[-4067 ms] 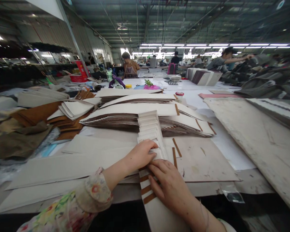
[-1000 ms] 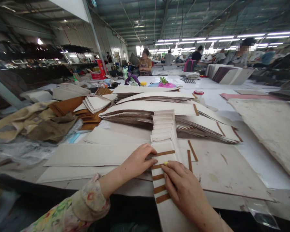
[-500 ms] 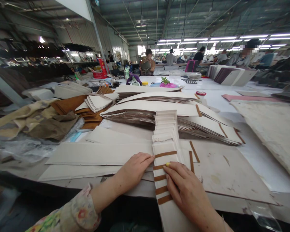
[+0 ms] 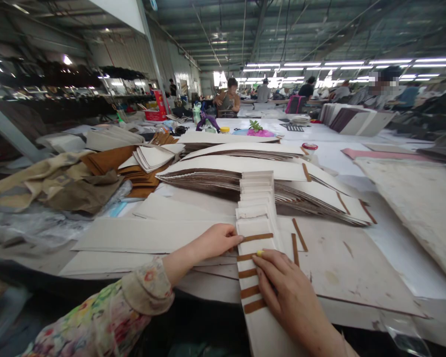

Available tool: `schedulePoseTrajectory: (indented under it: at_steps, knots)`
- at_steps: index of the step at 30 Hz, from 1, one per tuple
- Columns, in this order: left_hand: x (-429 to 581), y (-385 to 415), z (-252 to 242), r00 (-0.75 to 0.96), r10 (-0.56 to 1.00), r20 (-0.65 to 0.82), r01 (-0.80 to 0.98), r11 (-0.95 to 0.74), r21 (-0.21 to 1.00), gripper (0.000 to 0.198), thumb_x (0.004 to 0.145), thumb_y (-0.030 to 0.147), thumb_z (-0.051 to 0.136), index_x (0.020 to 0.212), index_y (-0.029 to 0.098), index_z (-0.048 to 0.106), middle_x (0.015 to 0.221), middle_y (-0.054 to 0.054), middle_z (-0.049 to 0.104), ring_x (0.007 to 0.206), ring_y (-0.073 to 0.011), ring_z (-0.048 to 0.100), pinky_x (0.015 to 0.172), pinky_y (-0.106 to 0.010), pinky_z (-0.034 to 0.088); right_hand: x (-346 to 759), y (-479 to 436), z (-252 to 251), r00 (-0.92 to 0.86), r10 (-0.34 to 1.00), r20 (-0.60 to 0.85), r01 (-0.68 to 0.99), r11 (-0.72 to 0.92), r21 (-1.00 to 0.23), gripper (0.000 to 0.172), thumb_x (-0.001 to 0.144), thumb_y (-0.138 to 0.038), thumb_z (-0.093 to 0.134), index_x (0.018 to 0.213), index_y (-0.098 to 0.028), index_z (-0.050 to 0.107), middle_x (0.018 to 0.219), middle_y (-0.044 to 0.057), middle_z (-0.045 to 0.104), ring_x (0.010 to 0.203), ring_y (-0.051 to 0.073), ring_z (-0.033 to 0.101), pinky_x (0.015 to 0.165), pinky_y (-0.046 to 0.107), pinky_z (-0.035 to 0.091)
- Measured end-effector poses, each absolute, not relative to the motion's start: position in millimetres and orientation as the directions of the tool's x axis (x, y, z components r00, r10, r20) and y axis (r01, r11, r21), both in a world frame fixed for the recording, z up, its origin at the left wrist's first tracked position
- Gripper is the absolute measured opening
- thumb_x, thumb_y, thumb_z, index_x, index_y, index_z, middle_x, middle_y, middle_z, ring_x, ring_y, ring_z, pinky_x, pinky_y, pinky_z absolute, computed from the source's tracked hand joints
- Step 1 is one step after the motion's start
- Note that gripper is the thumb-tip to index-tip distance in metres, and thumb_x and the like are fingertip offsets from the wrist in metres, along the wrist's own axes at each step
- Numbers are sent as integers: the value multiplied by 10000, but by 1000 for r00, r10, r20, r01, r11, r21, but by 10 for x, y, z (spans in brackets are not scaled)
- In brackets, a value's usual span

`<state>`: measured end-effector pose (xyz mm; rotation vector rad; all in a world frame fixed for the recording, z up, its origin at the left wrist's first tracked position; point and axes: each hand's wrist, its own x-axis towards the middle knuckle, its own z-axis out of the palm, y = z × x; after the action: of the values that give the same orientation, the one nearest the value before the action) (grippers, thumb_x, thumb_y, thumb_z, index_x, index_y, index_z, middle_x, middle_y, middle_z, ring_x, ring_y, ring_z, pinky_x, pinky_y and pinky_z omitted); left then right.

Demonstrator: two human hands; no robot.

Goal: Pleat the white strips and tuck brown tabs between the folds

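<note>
A fanned stack of cream panels (image 4: pixel 254 227) runs up the table in front of me, its lower pieces crossed by several brown strips (image 4: pixel 253 289). My left hand (image 4: pixel 213 241) is closed at the stack's left edge, with thumb and forefinger pinched at the left end of the topmost brown strip (image 4: pixel 258 237). Over the right side of the stack lies my right hand (image 4: pixel 288 285), its fingers pressed together against the panels beside the lower strips. Something small and yellow (image 4: pixel 259 253) shows at one of its fingertips. The palm hides part of the panels.
Two loose brown strips (image 4: pixel 295 249) lie right of the stack on a grey board (image 4: pixel 342 263). Behind are curved piles of long cream panels (image 4: pixel 223 166). Flat cream panels (image 4: pixel 134 235) and brown pieces (image 4: pixel 137 178) lie left. A person (image 4: pixel 228 99) sits farther back.
My left forearm has swung up and rightward, and the left fingers have curled in at the strip's end. My right hand stays in place on the panels.
</note>
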<state>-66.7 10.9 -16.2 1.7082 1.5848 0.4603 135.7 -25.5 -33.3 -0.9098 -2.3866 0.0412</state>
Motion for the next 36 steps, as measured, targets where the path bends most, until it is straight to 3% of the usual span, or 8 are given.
schedulePoseTrajectory:
  at_steps: [4, 9, 15, 19, 22, 25, 29, 36]
  knots:
    - [-654, 105, -66, 175, 974, -141, 782, -51, 621, 262, 778, 382, 455, 656, 167, 541, 571, 26, 555, 505, -112, 472, 486, -208, 322, 1363, -261, -326, -598, 619, 510, 597, 768, -232, 267, 827, -156, 409, 1033, -158, 579, 1015, 93, 593, 960, 206, 549, 838, 371, 472]
    - [-493, 118, 32, 177, 975, 134, 873, -218, 437, 272, 789, 444, 477, 707, 191, 535, 655, 30, 557, 590, -126, 482, 526, -221, 303, 1360, -266, -316, -592, 616, 520, 593, 770, -236, 261, 829, -160, 411, 1024, -159, 584, 993, 90, 595, 952, 203, 551, 839, 369, 470]
    - [-446, 238, -96, 289, 948, 136, 786, -316, 532, 184, 802, 346, 499, 719, 183, 502, 691, 29, 527, 640, -125, 488, 562, -218, 370, 1353, -251, -318, -585, 635, 504, 595, 759, -265, 256, 825, -157, 412, 1018, -152, 580, 995, 94, 586, 958, 212, 537, 836, 379, 464]
    - [-499, -29, -54, 193, 949, 249, 758, -305, 576, 112, 825, 266, 464, 858, 178, 525, 857, -21, 564, 815, -155, 527, 749, -272, 433, 1358, -244, -342, -581, 664, 471, 585, 743, -325, 259, 825, -146, 413, 1037, -161, 561, 1016, 91, 562, 980, 212, 508, 858, 393, 438]
    - [-422, -461, -126, 208, 927, 311, 749, -356, 559, 378, 796, 336, 523, 1138, 192, 453, 1139, -83, 507, 1084, -213, 450, 941, -359, 370, 1358, -250, -356, -571, 689, 447, 574, 724, -382, 265, 825, -130, 402, 1040, -174, 550, 1018, 85, 553, 973, 208, 500, 854, 400, 431]
    - [-302, -838, -338, 290, 930, 227, 773, -367, 517, 768, 720, 422, 603, 1348, 229, 206, 1381, -109, 293, 1260, -290, 272, 1024, -464, 274, 1365, -236, -337, -567, 701, 433, 557, 714, -424, 269, 827, -118, 385, 1027, -180, 554, 999, 79, 557, 958, 199, 501, 846, 391, 429]
    - [-202, -1005, -557, 146, 973, 179, 817, -220, 533, 837, 734, 326, 586, 1385, 227, 68, 1457, -88, 106, 1316, -285, 150, 1043, -483, 246, 1405, -106, -238, -566, 711, 418, 545, 703, -457, 246, 848, -164, 387, 1014, -180, 567, 1018, 77, 559, 971, 183, 499, 872, 358, 412]
    - [-183, -979, -506, 46, 994, 100, 794, -97, 600, 915, 705, 332, 596, 1392, 189, 10, 1462, -98, 63, 1330, -268, 95, 1059, -490, 203, 1367, 294, -52, -559, 741, 370, 657, 669, -347, 181, 845, -227, 413, 848, -175, 586, 871, 73, 581, 877, 205, 512, 815, 376, 393]
